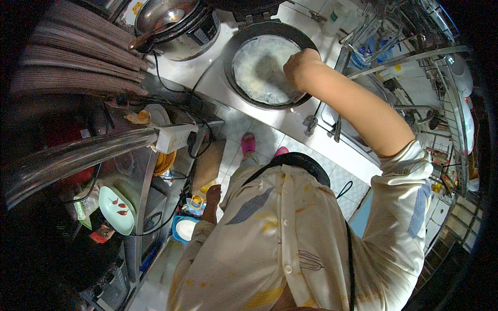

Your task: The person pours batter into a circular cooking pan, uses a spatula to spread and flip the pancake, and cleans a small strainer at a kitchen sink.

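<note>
A round black electric frying pan (pixel 230 74) sits on the white counter, its dark lid (pixel 249 4) raised at the back. Inside the pan lies a pale, wet, batter-like layer (pixel 253 77) with a darker grey patch near the middle. Curled over the pan's right side is my right hand (pixel 303 68); its fingertips are turned away from view, and whether they hold anything is hidden. My left hand (pixel 212 196) hangs low beside my body, away from the counter, with nothing visible in it.
A multicooker (pixel 190 37) holding a ladle (pixel 173 17) stands left of the pan. To the right are a sink (pixel 362 128) and wire dish racks (pixel 439 74). A steel shelf at left bears a mint-green dish (pixel 111 217) and a power strip (pixel 177 138). Cables (pixel 159 72) hang from the counter.
</note>
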Demonstrator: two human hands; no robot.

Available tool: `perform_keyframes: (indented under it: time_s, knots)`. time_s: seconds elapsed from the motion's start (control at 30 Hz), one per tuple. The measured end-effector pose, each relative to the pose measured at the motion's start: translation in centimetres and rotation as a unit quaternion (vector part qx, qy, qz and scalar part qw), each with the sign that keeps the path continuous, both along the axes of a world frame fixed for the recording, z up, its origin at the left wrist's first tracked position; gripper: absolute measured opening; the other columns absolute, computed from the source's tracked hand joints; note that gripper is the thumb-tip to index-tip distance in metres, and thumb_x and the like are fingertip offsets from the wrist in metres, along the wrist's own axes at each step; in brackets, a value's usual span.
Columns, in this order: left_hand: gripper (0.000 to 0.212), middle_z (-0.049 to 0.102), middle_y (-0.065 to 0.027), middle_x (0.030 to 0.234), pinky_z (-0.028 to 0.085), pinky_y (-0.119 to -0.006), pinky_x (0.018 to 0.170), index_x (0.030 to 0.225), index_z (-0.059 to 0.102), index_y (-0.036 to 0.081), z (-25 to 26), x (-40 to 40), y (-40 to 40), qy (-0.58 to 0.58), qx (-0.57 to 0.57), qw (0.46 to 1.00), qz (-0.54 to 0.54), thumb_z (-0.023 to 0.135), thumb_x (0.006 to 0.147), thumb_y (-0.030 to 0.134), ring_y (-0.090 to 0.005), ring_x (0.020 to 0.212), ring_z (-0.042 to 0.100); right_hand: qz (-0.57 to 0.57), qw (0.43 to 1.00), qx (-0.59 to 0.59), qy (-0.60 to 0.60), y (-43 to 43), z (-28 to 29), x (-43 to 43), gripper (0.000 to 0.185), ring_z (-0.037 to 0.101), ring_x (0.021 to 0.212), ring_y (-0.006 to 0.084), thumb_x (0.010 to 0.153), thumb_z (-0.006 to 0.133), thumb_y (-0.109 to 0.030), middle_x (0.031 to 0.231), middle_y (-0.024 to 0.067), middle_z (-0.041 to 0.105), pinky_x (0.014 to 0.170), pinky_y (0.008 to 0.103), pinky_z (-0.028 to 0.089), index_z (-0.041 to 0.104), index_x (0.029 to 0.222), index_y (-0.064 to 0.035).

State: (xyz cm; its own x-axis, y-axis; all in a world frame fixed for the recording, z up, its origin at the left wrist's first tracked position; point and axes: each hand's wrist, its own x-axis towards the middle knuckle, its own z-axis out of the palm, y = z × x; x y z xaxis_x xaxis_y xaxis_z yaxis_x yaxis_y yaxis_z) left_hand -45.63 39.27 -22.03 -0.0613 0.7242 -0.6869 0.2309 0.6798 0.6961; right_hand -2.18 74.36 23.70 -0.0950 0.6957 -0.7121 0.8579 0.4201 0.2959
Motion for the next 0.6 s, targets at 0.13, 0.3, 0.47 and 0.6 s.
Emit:
perform_keyframes:
  time_s: [0.13,0.3,0.47,0.6]
  knots:
    - [0.017,0.061,-0.0054,0.077,0.046,-0.026,0.059,0.094,0.061,0.003,-1.5,0.2,-0.8,-0.001,0.005,1.000,-0.004,0.054,0.082,0.014,-0.0136,0.065,0.057,-0.025,1.000,0.009,0.009,-0.5,0.2,1.2,0.025,0.059,0.098,0.0251,0.077,0.056,-0.016,0.106,0.0110,0.061,0.076,0.0355,0.049,0.063,0.099,-0.0090]
    - [0.018,0.061,-0.0054,0.074,0.046,-0.026,0.059,0.093,0.061,0.003,-0.5,0.4,0.4,0.042,0.049,0.995,-0.070,0.054,0.083,0.016,-0.0135,0.063,0.056,-0.020,0.998,0.050,0.030,-0.9,-0.1,2.5,0.021,0.061,0.094,0.0248,0.076,0.056,-0.016,0.102,0.0098,0.063,0.073,0.0345,0.050,0.065,0.093,-0.0104]
    - [0.020,0.062,-0.0063,0.076,0.046,-0.026,0.059,0.094,0.061,0.003,8.3,3.4,3.1,0.033,0.072,0.994,-0.073,0.052,0.083,0.017,-0.0135,0.064,0.057,0.022,0.998,0.043,-0.032,0.0,0.5,0.8,0.019,0.060,0.096,0.0226,0.077,0.055,-0.015,0.104,0.0078,0.062,0.071,0.0346,0.050,0.066,0.093,-0.0115]
    - [0.020,0.062,-0.0062,0.077,0.046,-0.026,0.060,0.095,0.061,0.002,6.4,1.9,2.2,0.019,0.034,0.998,-0.046,0.053,0.082,0.016,-0.0134,0.065,0.056,0.045,0.999,0.014,-0.012,0.8,-1.0,0.6,0.020,0.060,0.096,0.0225,0.079,0.053,-0.014,0.104,0.0073,0.062,0.071,0.0348,0.050,0.066,0.095,-0.0110]
